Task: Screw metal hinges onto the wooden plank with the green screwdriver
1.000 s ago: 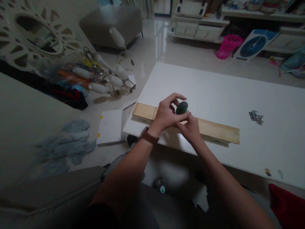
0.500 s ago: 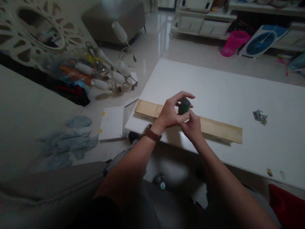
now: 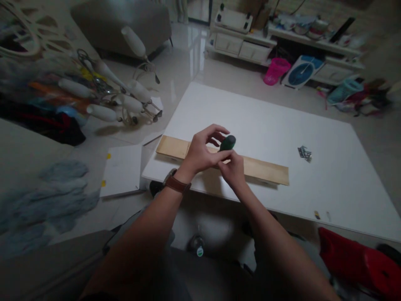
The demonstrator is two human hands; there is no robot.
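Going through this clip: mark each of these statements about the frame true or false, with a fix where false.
1. The left hand wears a watch with a brown strap. True.
2. The wooden board lies on the floor. False: it lies flat on the white table, along its near edge.
3. The screwdriver handle is red. False: it is dark green.
4. Small metal pieces lie on the table to the right of the board, apart from it. True.
5. The right hand rests far from the left one. False: the two meet over the board at the handle, the left hand's fingers curled about it.
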